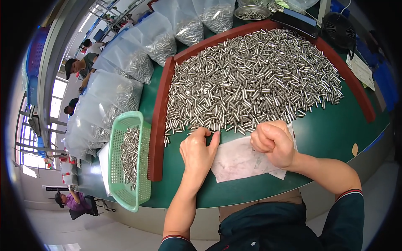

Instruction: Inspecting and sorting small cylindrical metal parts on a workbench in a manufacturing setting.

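Note:
A broad pile of small shiny metal pins (251,79) is spread over the green table in front of me. At its near edge my left hand (196,150) rests with thumb and index finger apart, beside a few pins; its other fingers are partly hidden. My right hand (274,143) is closed in a fist over a stained whitish cloth (236,161). Whatever the fist holds, if anything, cannot be seen. The cloth lies flat between my two hands, just below the pile.
Dark red rails (158,125) border the pile. A green plastic basket (144,167) with pins stands left, beside clear bags (125,90) of metal parts. Behind are a metal bowl (252,8), a dark phone-like device (295,24) and a black fan (338,31). People sit farther left.

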